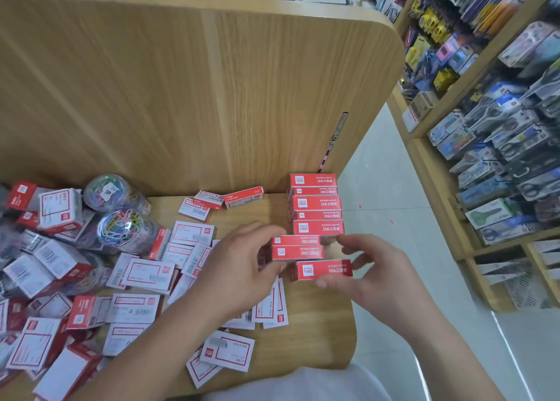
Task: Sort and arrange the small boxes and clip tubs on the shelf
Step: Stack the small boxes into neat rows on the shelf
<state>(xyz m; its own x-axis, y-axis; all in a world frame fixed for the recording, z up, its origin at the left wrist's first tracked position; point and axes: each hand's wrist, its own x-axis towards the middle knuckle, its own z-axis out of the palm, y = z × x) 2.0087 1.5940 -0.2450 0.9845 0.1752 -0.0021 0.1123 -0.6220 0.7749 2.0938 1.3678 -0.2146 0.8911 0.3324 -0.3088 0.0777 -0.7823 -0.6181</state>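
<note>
A row of red staple boxes [315,203] runs along the right edge of the wooden shelf [318,334], from the back panel toward me. My left hand [239,267] grips two stacked red boxes [297,247] just in front of that row. My right hand [369,273] pinches another red box [322,270] a little nearer to me. Two clear clip tubs [121,210] full of coloured paper clips lie at the left, among loose red-and-white small boxes [148,275].
A tall wooden back panel [197,97] closes off the shelf behind. Two more small red boxes [230,199] lie against it. Across the pale floor aisle [385,188], another shelf unit [491,146] holds packaged scissors and stationery.
</note>
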